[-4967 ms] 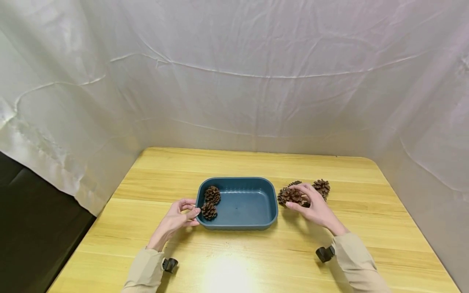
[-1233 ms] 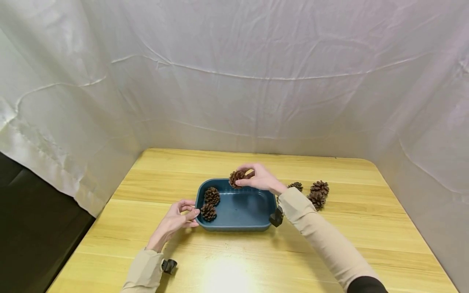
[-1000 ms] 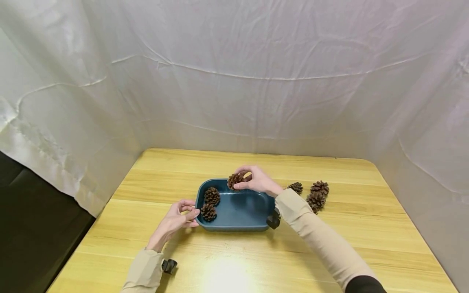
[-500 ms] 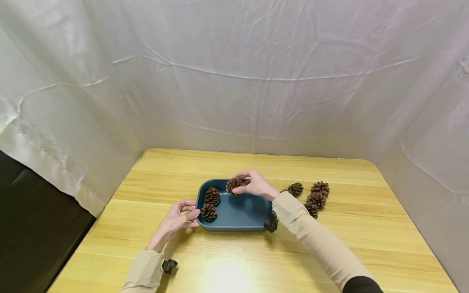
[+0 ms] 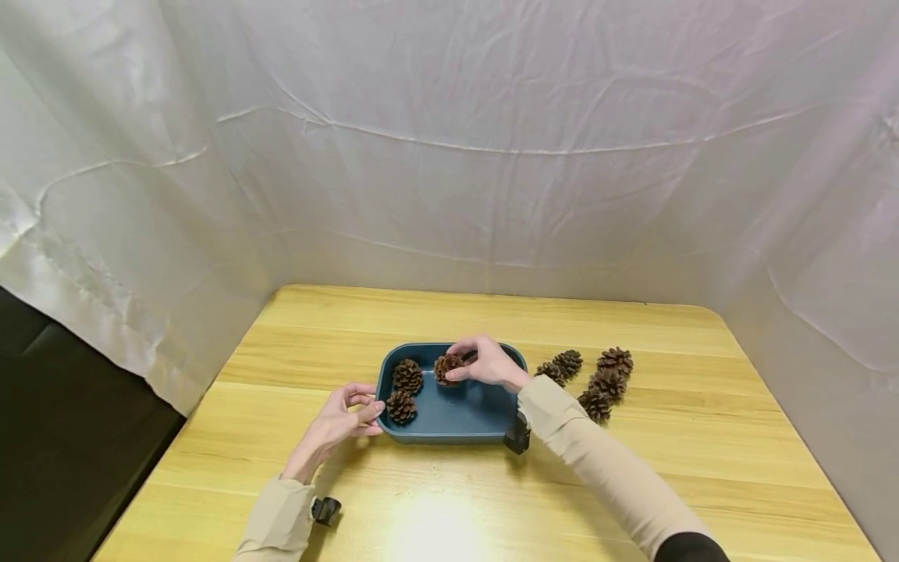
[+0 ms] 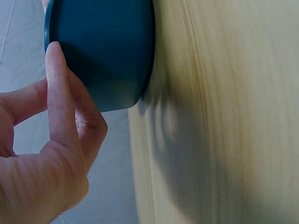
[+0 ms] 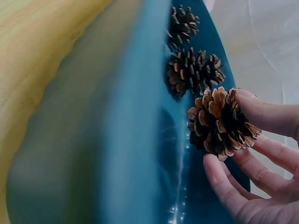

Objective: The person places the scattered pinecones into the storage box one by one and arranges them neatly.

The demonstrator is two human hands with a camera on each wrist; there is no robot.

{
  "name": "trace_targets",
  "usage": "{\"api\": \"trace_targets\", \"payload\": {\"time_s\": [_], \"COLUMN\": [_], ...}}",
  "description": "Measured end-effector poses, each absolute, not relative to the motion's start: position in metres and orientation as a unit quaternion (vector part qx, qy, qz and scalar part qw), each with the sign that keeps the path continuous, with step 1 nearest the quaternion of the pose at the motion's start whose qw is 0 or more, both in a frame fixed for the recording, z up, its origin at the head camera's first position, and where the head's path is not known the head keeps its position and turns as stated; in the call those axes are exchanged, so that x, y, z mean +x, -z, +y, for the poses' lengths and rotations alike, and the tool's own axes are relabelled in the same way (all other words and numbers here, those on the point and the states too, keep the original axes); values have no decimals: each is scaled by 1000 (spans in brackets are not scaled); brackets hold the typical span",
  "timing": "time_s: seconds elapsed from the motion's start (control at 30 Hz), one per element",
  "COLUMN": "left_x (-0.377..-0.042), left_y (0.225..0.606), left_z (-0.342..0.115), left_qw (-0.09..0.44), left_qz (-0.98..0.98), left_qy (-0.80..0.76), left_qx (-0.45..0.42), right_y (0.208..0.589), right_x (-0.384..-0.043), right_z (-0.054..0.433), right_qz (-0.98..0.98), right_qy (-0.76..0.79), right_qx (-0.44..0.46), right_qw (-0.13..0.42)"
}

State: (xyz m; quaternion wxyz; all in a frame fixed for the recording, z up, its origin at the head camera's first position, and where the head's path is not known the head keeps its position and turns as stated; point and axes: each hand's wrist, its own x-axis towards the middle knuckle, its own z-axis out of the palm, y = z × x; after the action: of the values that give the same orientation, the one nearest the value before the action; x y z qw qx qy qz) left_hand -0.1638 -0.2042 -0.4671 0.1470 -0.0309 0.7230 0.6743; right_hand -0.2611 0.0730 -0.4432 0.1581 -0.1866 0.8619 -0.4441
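A dark blue rectangular plastic tray (image 5: 449, 438) rests on the wooden table. My left hand (image 5: 339, 417) holds its left end, the thumb at the rim and other fingers against the outer wall, as the left wrist view also shows. My right hand (image 5: 492, 365) is over the tray's far half, pinching a brown pine cone (image 7: 219, 123) between thumb and fingers. That cone hangs low within the tray's walls. Two more pine cones, a far one (image 5: 407, 376) and a near one (image 5: 401, 407), lie along the tray's left end.
Right of the tray, several loose pine cones lie on the table (image 5: 702, 437): a pair (image 5: 567, 363) near the tray's far right corner and a slanting row (image 5: 608, 383) farther right. A pale cloth curtain (image 5: 492, 195) hangs behind and at the sides.
My right hand took a pine cone from the group at right, carried it left over the tray, then lowered it toward the near side. My left hand stayed at the tray's left end.
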Motion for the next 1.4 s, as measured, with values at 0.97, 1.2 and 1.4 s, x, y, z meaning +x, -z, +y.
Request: {"api": "trace_targets", "payload": {"time_s": [0.97, 1.2, 1.4], "left_x": [-163, -163, -163], "left_y": [467, 466, 465], "left_z": [-204, -204, -202], "left_qw": [149, 151, 149], "left_qz": [719, 719, 724], "left_qy": [-678, -678, -673], "left_qx": [-28, -23, -30], "right_y": [459, 460, 462], "right_x": [-257, -258, -259], "right_z": [68, 73, 73], "right_qz": [870, 867, 874], "right_qy": [436, 446, 435], "right_qx": [-167, -158, -160], "right_qw": [156, 154, 143]}}
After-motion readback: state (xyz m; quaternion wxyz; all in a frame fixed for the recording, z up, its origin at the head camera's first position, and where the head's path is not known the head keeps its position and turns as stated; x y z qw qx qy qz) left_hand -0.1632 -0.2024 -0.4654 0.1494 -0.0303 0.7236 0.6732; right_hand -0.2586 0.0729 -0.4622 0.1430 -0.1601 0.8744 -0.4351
